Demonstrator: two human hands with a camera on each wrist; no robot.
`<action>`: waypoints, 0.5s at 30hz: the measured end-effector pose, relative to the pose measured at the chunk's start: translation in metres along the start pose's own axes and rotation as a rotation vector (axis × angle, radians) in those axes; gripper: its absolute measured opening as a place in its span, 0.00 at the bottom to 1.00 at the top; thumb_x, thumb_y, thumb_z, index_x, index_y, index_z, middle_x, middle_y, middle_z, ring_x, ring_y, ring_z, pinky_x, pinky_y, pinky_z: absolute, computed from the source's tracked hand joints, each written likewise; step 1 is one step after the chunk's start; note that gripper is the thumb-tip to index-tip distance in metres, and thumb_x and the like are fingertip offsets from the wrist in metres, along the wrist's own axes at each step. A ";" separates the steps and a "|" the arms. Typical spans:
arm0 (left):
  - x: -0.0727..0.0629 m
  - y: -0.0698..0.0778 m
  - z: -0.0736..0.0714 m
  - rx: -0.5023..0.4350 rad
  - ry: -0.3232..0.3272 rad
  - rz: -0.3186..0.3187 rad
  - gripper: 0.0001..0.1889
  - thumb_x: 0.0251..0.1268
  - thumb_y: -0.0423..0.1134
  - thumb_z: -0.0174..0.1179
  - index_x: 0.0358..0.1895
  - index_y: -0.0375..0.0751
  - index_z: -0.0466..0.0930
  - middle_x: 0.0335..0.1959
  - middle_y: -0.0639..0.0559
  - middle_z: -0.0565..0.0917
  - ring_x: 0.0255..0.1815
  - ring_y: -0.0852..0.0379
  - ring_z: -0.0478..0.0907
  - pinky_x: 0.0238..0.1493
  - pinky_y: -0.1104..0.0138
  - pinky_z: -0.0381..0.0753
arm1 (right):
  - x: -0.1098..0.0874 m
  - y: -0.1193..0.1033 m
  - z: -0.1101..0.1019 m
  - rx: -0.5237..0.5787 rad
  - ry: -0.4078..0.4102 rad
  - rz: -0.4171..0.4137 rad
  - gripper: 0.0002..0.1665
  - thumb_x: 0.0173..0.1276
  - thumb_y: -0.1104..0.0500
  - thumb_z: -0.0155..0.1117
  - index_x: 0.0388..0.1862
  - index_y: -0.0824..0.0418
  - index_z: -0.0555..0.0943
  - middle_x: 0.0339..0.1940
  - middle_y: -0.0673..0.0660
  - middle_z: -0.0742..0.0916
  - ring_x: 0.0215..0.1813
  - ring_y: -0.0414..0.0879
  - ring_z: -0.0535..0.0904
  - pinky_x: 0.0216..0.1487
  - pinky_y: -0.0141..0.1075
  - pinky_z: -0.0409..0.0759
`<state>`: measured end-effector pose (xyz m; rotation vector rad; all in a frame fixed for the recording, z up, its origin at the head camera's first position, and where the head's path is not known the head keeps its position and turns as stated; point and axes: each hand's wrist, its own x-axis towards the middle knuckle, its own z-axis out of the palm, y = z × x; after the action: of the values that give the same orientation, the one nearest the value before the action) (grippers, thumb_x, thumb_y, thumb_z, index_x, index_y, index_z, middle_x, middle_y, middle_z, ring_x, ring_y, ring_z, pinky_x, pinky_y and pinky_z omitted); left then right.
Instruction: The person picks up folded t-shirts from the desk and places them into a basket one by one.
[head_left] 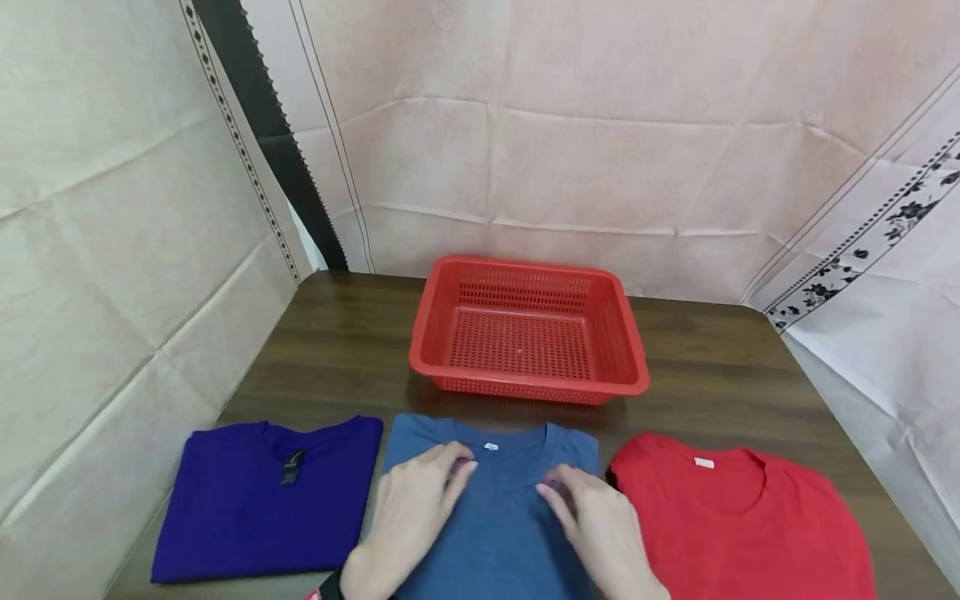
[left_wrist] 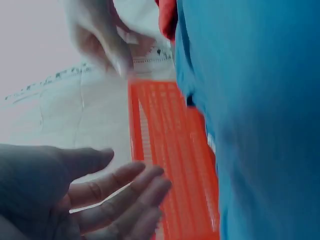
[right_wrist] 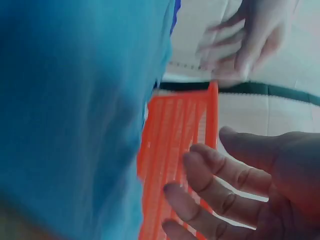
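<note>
A blue T-shirt [head_left: 495,517] lies folded at the front middle, its collar and small white label facing the back. Above its left part is my left hand [head_left: 416,504], thumb and fingers parted and loosely bent. My right hand [head_left: 596,517] is over its right part in a similar pose, with nothing between the fingers. In the left wrist view, the left hand's fingers [left_wrist: 125,195] are spread apart beside the blue cloth. The right wrist view likewise has the right hand's fingers [right_wrist: 215,180] relaxed and holding nothing.
Left of the blue shirt lies a folded purple T-shirt [head_left: 262,508] with a dark label. A red T-shirt [head_left: 757,525] lies to the right, close to the right hand. Behind them stands a red plastic basket [head_left: 525,379] on the brown wooden table [head_left: 705,358]. Pale sheets [head_left: 600,167] hang around the table.
</note>
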<state>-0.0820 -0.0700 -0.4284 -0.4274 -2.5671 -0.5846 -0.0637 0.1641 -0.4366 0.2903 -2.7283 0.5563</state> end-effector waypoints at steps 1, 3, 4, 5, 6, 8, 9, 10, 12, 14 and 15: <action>0.000 -0.005 -0.004 0.013 0.024 -0.029 0.05 0.63 0.48 0.71 0.37 0.57 0.86 0.31 0.62 0.88 0.23 0.53 0.84 0.17 0.61 0.75 | -0.001 0.005 -0.004 -0.004 -0.022 0.051 0.09 0.62 0.50 0.76 0.30 0.44 0.83 0.19 0.37 0.77 0.22 0.33 0.71 0.22 0.33 0.71; 0.000 -0.019 -0.014 0.046 0.041 -0.090 0.04 0.62 0.47 0.71 0.33 0.58 0.86 0.27 0.61 0.87 0.17 0.49 0.81 0.13 0.59 0.70 | -0.002 0.017 -0.012 -0.006 -0.091 0.161 0.12 0.64 0.49 0.75 0.26 0.45 0.80 0.14 0.39 0.73 0.17 0.34 0.67 0.19 0.32 0.66; -0.001 -0.027 -0.019 0.060 0.033 -0.122 0.04 0.62 0.47 0.71 0.33 0.58 0.86 0.25 0.59 0.86 0.16 0.48 0.79 0.11 0.58 0.68 | -0.003 0.024 -0.017 -0.013 -0.135 0.218 0.13 0.65 0.48 0.74 0.25 0.45 0.79 0.12 0.41 0.71 0.16 0.36 0.66 0.19 0.33 0.64; -0.003 -0.036 -0.024 0.073 0.016 -0.150 0.04 0.63 0.47 0.71 0.32 0.57 0.86 0.23 0.57 0.85 0.14 0.48 0.77 0.11 0.59 0.66 | -0.004 0.031 -0.020 -0.022 -0.175 0.264 0.14 0.66 0.47 0.73 0.25 0.46 0.79 0.11 0.43 0.70 0.15 0.38 0.65 0.19 0.34 0.64; -0.004 -0.046 -0.029 0.076 -0.013 -0.183 0.04 0.64 0.47 0.70 0.33 0.56 0.86 0.22 0.56 0.85 0.12 0.50 0.75 0.10 0.59 0.65 | -0.005 0.039 -0.024 -0.023 -0.215 0.305 0.14 0.67 0.46 0.72 0.25 0.48 0.79 0.11 0.45 0.70 0.15 0.39 0.65 0.19 0.34 0.64; -0.009 -0.065 -0.036 0.069 -0.101 -0.248 0.06 0.66 0.46 0.69 0.31 0.54 0.85 0.19 0.58 0.82 0.11 0.54 0.71 0.10 0.62 0.63 | -0.009 0.054 -0.028 0.006 -0.284 0.377 0.13 0.69 0.46 0.70 0.28 0.50 0.80 0.12 0.46 0.73 0.15 0.41 0.68 0.21 0.35 0.66; -0.011 -0.073 -0.039 0.053 -0.157 -0.279 0.07 0.68 0.46 0.67 0.31 0.53 0.85 0.18 0.59 0.80 0.11 0.57 0.69 0.10 0.63 0.62 | -0.010 0.061 -0.030 0.052 -0.316 0.412 0.12 0.69 0.46 0.69 0.31 0.51 0.82 0.13 0.45 0.75 0.15 0.41 0.70 0.21 0.35 0.68; -0.014 -0.080 -0.040 0.028 -0.215 -0.310 0.07 0.69 0.45 0.66 0.31 0.52 0.85 0.17 0.61 0.80 0.11 0.60 0.68 0.10 0.65 0.61 | -0.012 0.068 -0.030 0.122 -0.348 0.439 0.12 0.70 0.47 0.68 0.35 0.53 0.84 0.15 0.45 0.79 0.16 0.42 0.73 0.22 0.35 0.72; -0.017 -0.091 -0.040 -0.040 -0.326 -0.379 0.08 0.71 0.44 0.64 0.33 0.50 0.86 0.17 0.64 0.79 0.12 0.64 0.68 0.12 0.67 0.61 | -0.014 0.081 -0.030 0.339 -0.421 0.474 0.17 0.73 0.49 0.66 0.45 0.61 0.86 0.23 0.49 0.86 0.20 0.44 0.80 0.26 0.36 0.81; -0.019 -0.097 -0.036 -0.130 -0.401 -0.436 0.08 0.73 0.43 0.62 0.35 0.48 0.88 0.18 0.65 0.80 0.14 0.66 0.72 0.14 0.69 0.66 | -0.014 0.092 -0.028 0.593 -0.505 0.502 0.26 0.76 0.49 0.62 0.58 0.70 0.81 0.33 0.55 0.90 0.27 0.49 0.87 0.33 0.37 0.86; -0.019 -0.099 -0.032 -0.188 -0.424 -0.463 0.08 0.73 0.43 0.62 0.38 0.46 0.88 0.19 0.64 0.82 0.15 0.66 0.75 0.15 0.69 0.69 | -0.014 0.097 -0.026 0.711 -0.547 0.515 0.30 0.77 0.50 0.60 0.63 0.74 0.77 0.37 0.58 0.90 0.31 0.51 0.88 0.35 0.40 0.88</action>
<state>-0.0931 -0.1734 -0.4444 -0.0020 -3.0547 -0.9930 -0.0690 0.2642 -0.4518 -0.1376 -2.9980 1.8315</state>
